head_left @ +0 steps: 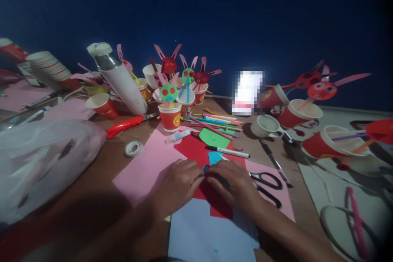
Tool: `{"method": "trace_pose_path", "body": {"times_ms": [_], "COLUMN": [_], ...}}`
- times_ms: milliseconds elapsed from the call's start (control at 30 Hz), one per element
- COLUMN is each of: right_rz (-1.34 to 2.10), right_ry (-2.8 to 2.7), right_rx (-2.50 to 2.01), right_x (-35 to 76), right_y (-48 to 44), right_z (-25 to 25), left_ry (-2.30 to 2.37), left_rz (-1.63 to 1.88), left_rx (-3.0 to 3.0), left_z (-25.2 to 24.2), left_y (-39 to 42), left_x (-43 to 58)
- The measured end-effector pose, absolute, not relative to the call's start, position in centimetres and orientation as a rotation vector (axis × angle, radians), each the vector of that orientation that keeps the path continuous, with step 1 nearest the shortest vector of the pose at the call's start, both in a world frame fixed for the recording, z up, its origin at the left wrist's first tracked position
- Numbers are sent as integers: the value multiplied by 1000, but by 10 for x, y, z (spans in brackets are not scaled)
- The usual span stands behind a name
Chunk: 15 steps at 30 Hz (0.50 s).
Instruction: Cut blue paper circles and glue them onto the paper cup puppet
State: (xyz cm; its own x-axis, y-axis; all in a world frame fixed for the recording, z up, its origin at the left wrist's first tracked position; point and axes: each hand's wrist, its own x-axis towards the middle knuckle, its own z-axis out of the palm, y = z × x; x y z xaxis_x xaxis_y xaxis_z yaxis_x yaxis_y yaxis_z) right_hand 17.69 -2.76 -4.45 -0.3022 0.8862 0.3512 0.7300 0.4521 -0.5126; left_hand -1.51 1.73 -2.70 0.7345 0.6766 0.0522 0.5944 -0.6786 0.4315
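At the centre of the frame, a small blue piece (205, 169) sits between the fingertips of the left hand (182, 176) and right hand (236, 180); fingers cover most of it, so its shape is unclear. The right hand also hides the middle of the black-handled metal scissors (270, 180). At upper right, a bright white upright rectangle (248, 90) is blurred into blocks, its content unreadable. The left edge cuts off a cloudy, translucent plastic bag (46, 151), its contents indistinct. The right edge crops a red paper shape (380, 130); the bottom edge, a pale blue sheet (211, 233).
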Motion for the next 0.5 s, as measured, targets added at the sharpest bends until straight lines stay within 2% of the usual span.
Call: {"method": "trace_pose_path", "body": {"times_ms": [500], "right_rz": [76], "right_ry": [-2138], "right_rx": [-1204], "right_x": [162], "right_y": [-26], "right_z": [-47], "left_ry": [893], "left_rz": [582], "left_rx": [2573], "left_z": [-41], "left_y": [9], "left_x": [-17]}}
